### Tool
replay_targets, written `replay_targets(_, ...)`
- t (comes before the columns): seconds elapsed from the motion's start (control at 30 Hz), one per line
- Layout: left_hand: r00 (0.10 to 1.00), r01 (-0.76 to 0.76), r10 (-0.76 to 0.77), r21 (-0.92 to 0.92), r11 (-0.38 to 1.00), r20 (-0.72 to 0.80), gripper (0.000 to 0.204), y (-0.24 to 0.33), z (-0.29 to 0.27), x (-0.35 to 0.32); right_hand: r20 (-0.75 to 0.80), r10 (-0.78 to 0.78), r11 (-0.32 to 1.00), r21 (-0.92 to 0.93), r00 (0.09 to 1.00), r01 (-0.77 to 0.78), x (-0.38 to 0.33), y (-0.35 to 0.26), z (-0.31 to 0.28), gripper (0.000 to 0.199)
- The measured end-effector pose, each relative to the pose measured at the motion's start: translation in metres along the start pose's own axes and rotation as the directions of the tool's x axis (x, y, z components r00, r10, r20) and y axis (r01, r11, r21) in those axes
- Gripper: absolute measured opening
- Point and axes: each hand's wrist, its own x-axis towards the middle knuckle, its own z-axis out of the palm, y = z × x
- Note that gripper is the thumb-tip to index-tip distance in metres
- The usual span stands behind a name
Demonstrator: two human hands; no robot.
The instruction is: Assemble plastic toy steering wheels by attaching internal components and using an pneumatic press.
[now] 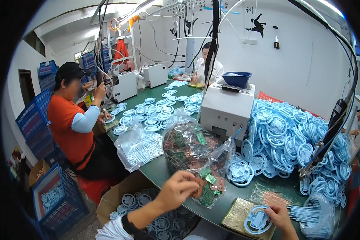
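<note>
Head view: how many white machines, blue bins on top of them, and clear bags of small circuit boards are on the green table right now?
White machines: 3
Blue bin on a machine: 1
Clear bag of circuit boards: 1
Total: 5
The left hand reaches into that bag; the right hand holds a blue round part.

Glossy, crinkled clear plastic is seen on the bag (192, 150) of matt green circuit boards (206, 192). Smooth light-blue plastic is shown by the round frame (257, 220); the table (164, 170) is matt green.

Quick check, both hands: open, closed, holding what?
Left hand: closed, fingers pinching a small circuit board at the mouth of the clear bag.
Right hand: closed on the round blue plastic part.
</note>
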Motion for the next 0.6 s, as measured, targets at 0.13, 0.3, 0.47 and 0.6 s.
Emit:
replay_targets(0.13, 0.992, 0.117, -0.105, -0.176, 0.977, 0.076, 0.014, -0.002, 0.047, -0.038, 0.027, -0.081, 0.984, -0.156, 0.996, 0.084, 0.009, -0.008, 0.014, 0.021)
replay_targets(0.3, 0.988, 0.136, -0.108, -0.297, 0.945, 0.108, 0.015, 0.013, 0.088, -0.049, 0.022, -0.303, 0.811, -0.519, 0.953, 0.27, -0.004, -0.016, 0.024, 0.02)
replay_targets(0.47, 0.981, 0.156, -0.114, -0.294, 0.943, 0.156, 0.015, 0.018, 0.104, -0.038, 0.049, -0.62, 0.697, -0.424, 0.783, 0.579, -0.011, -0.045, 0.002, 0.025)
replay_targets(0.6, 0.968, 0.2, -0.175, -0.131, 0.971, 0.182, 0.016, 0.025, 0.088, -0.028, -0.272, -0.556, 0.716, -0.638, 0.786, 0.285, -0.023, -0.033, -0.067, 0.015)
